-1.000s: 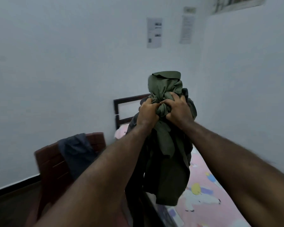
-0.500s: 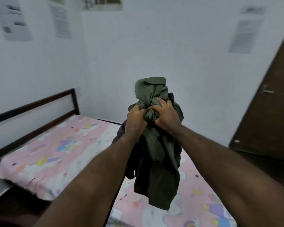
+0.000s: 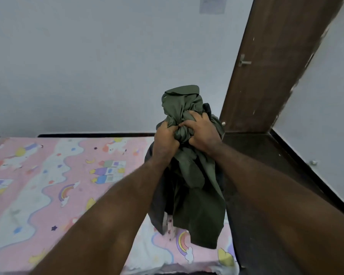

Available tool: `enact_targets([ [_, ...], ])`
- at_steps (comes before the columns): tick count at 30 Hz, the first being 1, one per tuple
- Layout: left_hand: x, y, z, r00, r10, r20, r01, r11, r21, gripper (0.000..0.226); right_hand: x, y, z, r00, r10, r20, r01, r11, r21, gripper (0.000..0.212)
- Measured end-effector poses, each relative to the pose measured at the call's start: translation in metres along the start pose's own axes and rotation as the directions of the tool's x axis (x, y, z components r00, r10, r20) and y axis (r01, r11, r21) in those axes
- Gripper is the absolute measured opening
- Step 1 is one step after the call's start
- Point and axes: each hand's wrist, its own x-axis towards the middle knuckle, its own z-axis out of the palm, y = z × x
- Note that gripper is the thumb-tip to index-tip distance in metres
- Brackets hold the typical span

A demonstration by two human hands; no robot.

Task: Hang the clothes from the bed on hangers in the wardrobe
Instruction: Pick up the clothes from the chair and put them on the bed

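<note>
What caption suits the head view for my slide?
A bunched green garment, gripped by the left hand and right hand, hangs above the pink bed near a brown door.

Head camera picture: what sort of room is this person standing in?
Probably a small bedroom: a bed with a pink unicorn-and-rainbow sheet, a brown wooden door with a metal handle, and a bunched olive-green garment held above the bed.

Bunched olive-green clothes [image 3: 189, 175] above pink bed [image 3: 48, 175]
</note>
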Motion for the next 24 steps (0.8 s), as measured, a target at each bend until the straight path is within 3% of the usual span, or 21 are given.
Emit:
enact_targets([
  [4,-0.016,-0.012,0.061,0.988,-0.108,0.109,0.113,0.992,-0.047,0.033,-0.023,0.047,0.037,0.994,0.043,0.096,-0.048,0.998,0.043,0.052],
  [9,-0.069,-0.059,0.144,0.942,-0.141,0.303,0.145,0.989,0.010,0.040,-0.083,0.099,0.114,0.937,0.097,0.336,-0.133,0.987,0.086,0.063],
  [11,-0.085,-0.087,0.180,0.874,-0.180,0.452,0.169,0.984,0.064,0.052,-0.104,0.120,0.149,0.873,0.134,0.469,-0.168,0.985,0.031,0.068],
  [14,-0.106,-0.119,0.207,0.696,-0.300,0.652,0.176,0.952,0.250,0.079,-0.133,0.144,0.192,0.703,0.242,0.669,-0.260,0.963,-0.074,0.077],
  [16,-0.116,-0.126,0.214,0.608,-0.331,0.722,0.153,0.941,0.303,0.080,-0.152,0.153,0.213,0.628,0.265,0.732,-0.280,0.954,-0.105,0.077],
  [21,-0.129,-0.130,0.225,0.484,-0.365,0.796,0.121,0.928,0.352,0.084,-0.177,0.152,0.237,0.543,0.245,0.803,-0.292,0.952,-0.093,0.076],
  [24,-0.125,-0.123,0.222,0.446,-0.370,0.815,0.123,0.927,0.354,0.080,-0.172,0.144,0.238,0.534,0.222,0.816,-0.279,0.957,-0.078,0.075],
])
